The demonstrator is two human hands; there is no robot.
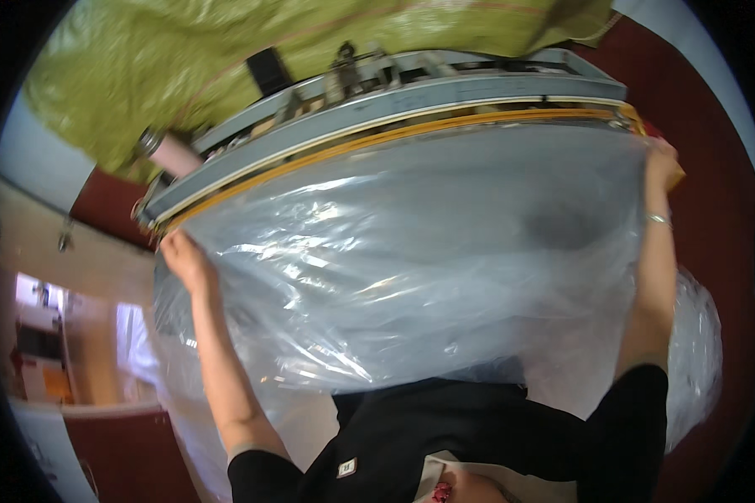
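A wide clear plastic sheet point(445, 226), glossy and wrinkled, stretches between my two hands in front of my body. My left hand point(186, 260) pinches its far left corner, close to the left end of a long grey metal frame point(394, 99). At the far right, my right hand point(661, 166) grips the opposite corner, its fingers partly hidden. The sheet's far edge lies along an orange-yellow strip point(377, 136) on the frame's near side. Whether the edge is under or merely against the strip, I cannot tell.
A yellow-green woven plastic sheet point(176, 67) covers the area beyond the frame. A pink bottle point(171, 154) and a black flat object point(268, 72) are by the frame. More clear plastic point(695, 360) bulges at the right, over a dark red floor point(671, 92).
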